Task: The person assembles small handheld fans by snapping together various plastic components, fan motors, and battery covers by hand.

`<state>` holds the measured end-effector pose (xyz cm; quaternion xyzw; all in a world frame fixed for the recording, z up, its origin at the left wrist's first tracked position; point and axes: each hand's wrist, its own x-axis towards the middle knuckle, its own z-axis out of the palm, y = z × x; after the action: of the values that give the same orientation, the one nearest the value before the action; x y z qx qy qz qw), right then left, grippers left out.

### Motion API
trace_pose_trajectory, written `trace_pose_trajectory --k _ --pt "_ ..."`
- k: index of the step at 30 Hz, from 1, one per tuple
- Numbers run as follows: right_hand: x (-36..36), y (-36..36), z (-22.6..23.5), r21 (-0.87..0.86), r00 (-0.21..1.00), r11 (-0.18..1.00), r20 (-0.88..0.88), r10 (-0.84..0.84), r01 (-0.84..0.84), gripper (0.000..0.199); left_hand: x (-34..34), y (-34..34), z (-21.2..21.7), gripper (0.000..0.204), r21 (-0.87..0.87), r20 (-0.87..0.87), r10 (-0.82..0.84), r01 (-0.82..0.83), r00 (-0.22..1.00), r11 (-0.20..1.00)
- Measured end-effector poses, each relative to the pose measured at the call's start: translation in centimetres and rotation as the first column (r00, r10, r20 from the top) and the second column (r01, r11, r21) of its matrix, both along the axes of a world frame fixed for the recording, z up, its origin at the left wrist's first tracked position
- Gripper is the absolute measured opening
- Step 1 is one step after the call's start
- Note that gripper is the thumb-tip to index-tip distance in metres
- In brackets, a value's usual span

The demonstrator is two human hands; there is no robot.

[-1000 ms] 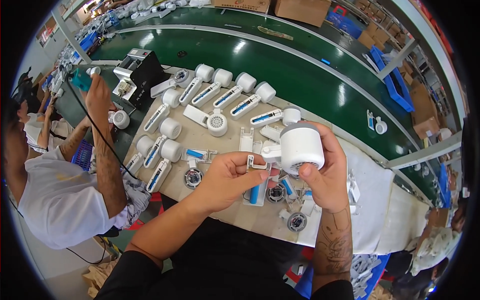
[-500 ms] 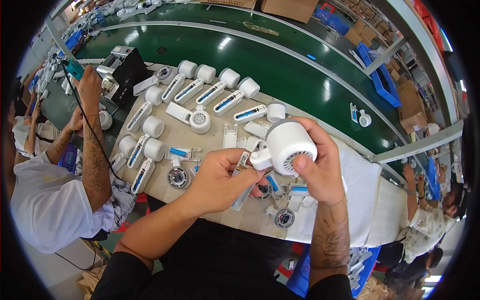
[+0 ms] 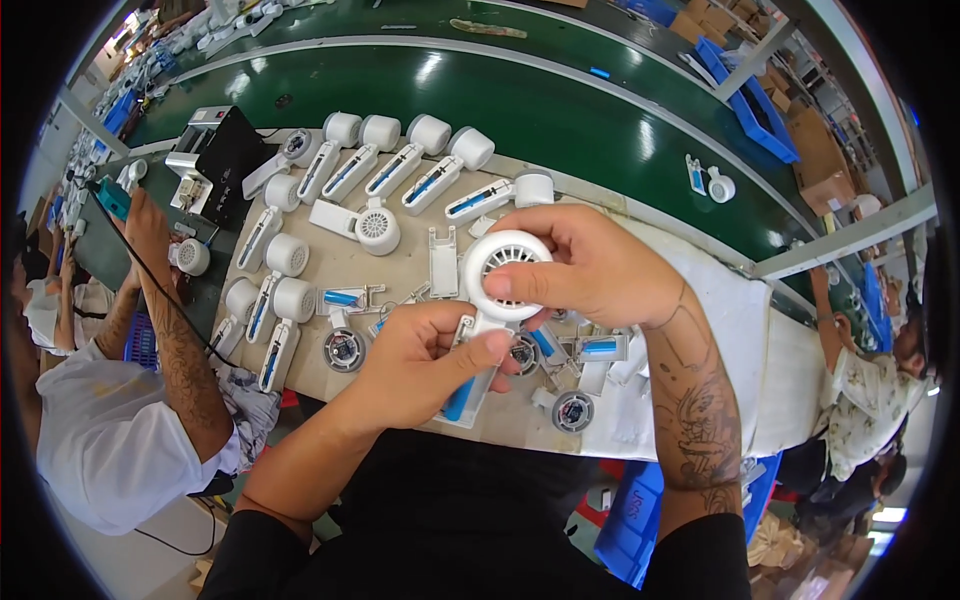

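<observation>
A white handheld fan (image 3: 512, 250) is between my two hands above the table, its round grille facing up. My left hand (image 3: 425, 365) is closed around the handle, where a blue battery (image 3: 458, 400) shows in the open side. My right hand (image 3: 590, 265) grips the fan head, thumb on the grille and fingers behind it. Below lie half-built fans, among them a round motor housing (image 3: 572, 410) and a handle shell with a blue battery (image 3: 598, 348). An empty white handle shell (image 3: 444, 265) lies just beyond my hands.
Rows of white fans (image 3: 400, 170) with open handles stand at the back and left of the cloth-covered table. Beyond runs a green conveyor (image 3: 560, 125) carrying another fan (image 3: 720, 186). At left, a co-worker's hand (image 3: 148, 225) holds a teal tool near a black machine (image 3: 225, 165).
The fan has turned in my hands, so its grille now faces up and its handle points down toward me. My right hand has swung over the head. The view has shifted slightly.
</observation>
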<state>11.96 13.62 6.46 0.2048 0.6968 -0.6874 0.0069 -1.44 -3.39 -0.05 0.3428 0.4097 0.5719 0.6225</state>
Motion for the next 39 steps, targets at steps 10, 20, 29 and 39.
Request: trace_pose_trajectory --k 10,20,29,39 --pt "10.3 7.5 -7.2 0.846 0.835 0.528 0.242 -0.494 0.067 0.025 -5.0 -4.3 -2.3 0.033 0.003 -0.138 0.326 -0.329 0.935 0.944" --pt "13.5 3.2 -9.3 0.917 0.773 0.397 0.22 -0.595 0.044 0.034 -5.4 -3.2 -3.4 0.03 -0.169 0.023 0.441 -0.431 0.897 0.886" --pt "6.2 -5.7 -3.7 0.582 0.762 0.527 -0.285 -0.581 0.619 0.051 -2.4 -0.4 -2.9 0.029 -0.075 0.242 0.341 -0.333 0.908 0.94" --pt "-1.1 -8.7 -6.1 0.627 0.676 0.264 -0.627 -0.389 0.733 0.019 0.8 0.0 -2.9 0.04 0.086 0.218 0.294 -0.319 0.931 0.944"
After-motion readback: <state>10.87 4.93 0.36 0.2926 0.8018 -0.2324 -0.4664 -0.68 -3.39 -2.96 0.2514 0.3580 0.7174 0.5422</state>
